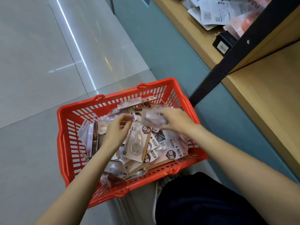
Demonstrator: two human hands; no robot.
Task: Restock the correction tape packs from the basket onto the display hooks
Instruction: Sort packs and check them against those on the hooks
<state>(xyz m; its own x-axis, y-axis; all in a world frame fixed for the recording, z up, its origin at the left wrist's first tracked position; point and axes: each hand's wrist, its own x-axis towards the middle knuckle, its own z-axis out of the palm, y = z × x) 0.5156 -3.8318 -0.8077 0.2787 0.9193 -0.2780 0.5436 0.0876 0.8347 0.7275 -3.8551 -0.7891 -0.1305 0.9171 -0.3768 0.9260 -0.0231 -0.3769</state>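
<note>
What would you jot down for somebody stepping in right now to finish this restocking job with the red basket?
Right hand: grips a blurred pack just above the pile.
Left hand: over the pile, fingers curled; whether it pinches anything is unclear.
Red basket: on the floor beside the wooden shelf, piled with correction tape packs.
Done: no display hooks are in view, so what is already hung cannot be judged.
Left: nearly the whole basket. Lift the gripped pack out, hang it, then repeat.
</note>
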